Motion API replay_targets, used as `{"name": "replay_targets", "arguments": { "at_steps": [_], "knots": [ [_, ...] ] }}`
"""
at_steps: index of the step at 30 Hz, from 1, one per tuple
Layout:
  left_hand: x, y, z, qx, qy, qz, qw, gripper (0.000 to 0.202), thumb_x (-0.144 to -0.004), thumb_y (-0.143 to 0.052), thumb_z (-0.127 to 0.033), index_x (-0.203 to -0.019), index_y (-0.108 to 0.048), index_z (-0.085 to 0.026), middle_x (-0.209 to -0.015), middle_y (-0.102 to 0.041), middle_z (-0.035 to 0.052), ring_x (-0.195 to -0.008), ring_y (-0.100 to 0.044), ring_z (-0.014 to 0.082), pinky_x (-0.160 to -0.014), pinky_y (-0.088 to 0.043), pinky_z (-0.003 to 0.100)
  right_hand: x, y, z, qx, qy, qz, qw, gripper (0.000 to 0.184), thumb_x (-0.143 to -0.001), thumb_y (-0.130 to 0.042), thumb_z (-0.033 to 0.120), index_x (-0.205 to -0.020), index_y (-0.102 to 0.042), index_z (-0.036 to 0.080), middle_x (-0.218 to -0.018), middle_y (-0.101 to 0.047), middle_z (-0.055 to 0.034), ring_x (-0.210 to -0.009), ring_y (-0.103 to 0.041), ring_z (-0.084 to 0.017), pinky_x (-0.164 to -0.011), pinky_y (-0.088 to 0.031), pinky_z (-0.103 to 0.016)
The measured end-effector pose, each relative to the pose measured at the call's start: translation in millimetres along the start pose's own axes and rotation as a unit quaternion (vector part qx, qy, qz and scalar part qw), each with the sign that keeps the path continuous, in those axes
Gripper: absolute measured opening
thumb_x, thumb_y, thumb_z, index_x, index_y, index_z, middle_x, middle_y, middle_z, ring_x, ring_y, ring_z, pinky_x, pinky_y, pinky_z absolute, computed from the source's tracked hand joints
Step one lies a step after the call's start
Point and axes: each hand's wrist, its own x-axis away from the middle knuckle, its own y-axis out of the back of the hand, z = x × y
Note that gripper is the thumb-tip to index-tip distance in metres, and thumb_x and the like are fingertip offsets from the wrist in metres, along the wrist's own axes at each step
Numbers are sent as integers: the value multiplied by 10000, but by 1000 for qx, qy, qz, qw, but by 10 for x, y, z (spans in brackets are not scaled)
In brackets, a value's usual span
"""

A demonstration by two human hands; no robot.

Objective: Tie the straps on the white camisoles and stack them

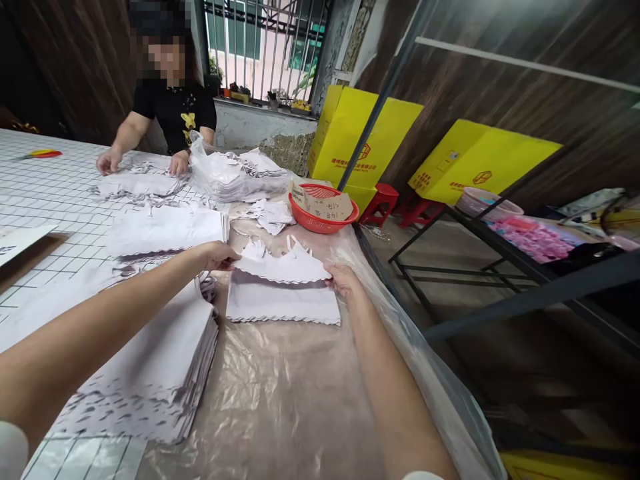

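A white strappy garment with a scalloped hem (283, 265) is stretched between my two hands. My left hand (220, 256) pinches its left edge, and my right hand (344, 280) grips its right corner. Beneath it, a similar white garment (283, 304) lies flat on the clear plastic sheet (280, 400), its upper part covered. To the left, under my left forearm, rises a tall stack of white garments (165, 347). Farther back sits another folded white pile (167, 230).
A co-worker (170, 120) handles white garments (143, 185) across the table. A red basket (325, 223) holding cardboard stands at the table's right edge. Yellow boxes (370, 127), red stools (381, 203) and a dark metal frame (465, 280) are on the right. A bagged pile (240, 175) sits behind.
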Motion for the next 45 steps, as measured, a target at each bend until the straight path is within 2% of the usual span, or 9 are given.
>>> {"name": "replay_targets", "arguments": {
  "at_steps": [7, 11, 26, 31, 34, 37, 39, 41, 45],
  "knots": [
    [332, -42, 279, -124, 23, 20, 992, 328, -557, -853, -8, -535, -556, -144, -443, -566, 5, -372, -515, 96, -374, -469, 156, 255, 155, -303, 65, 1, -51, 997, 184, -757, -760, 151, -657, -606, 140, -515, -600, 26, -426, -552, -87, -353, -327, -143],
    [448, -57, 403, -175, 21, 22, 984, 341, -517, -879, -29, -516, -562, -154, -435, -576, 24, -384, -534, 107, -385, -461, 158, 374, 228, -445, 85, 28, -62, 994, 226, -759, -736, 124, -586, -592, 147, -519, -599, 32, -453, -563, -88, -418, -402, -155],
    [384, -90, 641, -321, -10, -41, 946, 307, -494, -830, -37, -519, -562, -184, -388, -565, 18, -352, -522, 152, -342, -346, 200, 441, 232, -731, 215, 72, -101, 969, 219, -713, -778, 207, -650, -570, 174, -491, -511, 85, -413, -528, -81, -430, -387, -167],
    [366, -92, 634, -386, -39, -46, 920, 287, -492, -847, -91, -594, -595, -186, -444, -601, 38, -491, -632, 227, -444, -428, 245, 487, 244, -702, 277, 77, -108, 952, 120, -772, -721, 203, -766, -608, 163, -629, -597, 40, -481, -574, -97, -489, -410, -191],
    [412, -122, 648, -444, -90, -77, 888, 322, -535, -837, -116, -796, -652, -152, -706, -708, 133, -805, -711, 337, -663, -525, 329, 557, 245, -679, 317, 78, -119, 938, 153, -786, -716, 225, -901, -636, 163, -757, -658, -17, -660, -648, -154, -610, -455, -226],
    [465, -187, 695, -502, -173, -110, 840, 478, -666, -762, -169, -1117, -608, -138, -1224, -627, 231, -1221, -558, 389, -961, -457, 424, 683, 197, -671, 386, 108, -164, 901, 345, -810, -700, 241, -1131, -610, 150, -1016, -667, -134, -972, -638, -259, -785, -464, -309],
    [481, -241, 736, -536, -216, -109, 809, 473, -748, -678, -189, -1209, -575, -155, -1407, -492, 222, -1344, -427, 387, -1055, -376, 468, 772, 138, -692, 466, 178, -203, 843, 424, -866, -634, 251, -1273, -557, 157, -1188, -598, -196, -1127, -556, -308, -864, -439, -368],
    [484, -294, 760, -566, -232, -97, 785, 398, -789, -617, -200, -1185, -606, -164, -1406, -491, 207, -1346, -398, 393, -1062, -354, 514, 834, 83, -734, 536, 229, -208, 786, 402, -913, -553, 255, -1310, -559, 194, -1259, -546, -202, -1178, -495, -327, -888, -424, -410],
    [543, -299, 659, -596, -243, -94, 759, 330, -807, -596, -241, -1123, -666, -172, -1321, -562, 192, -1291, -425, 387, -1023, -382, 521, 850, 65, -800, 576, 191, -198, 769, 329, -943, -464, 296, -1188, -658, 192, -1250, -533, -204, -1166, -475, -362, -865, -436, -486]
  ]
}}
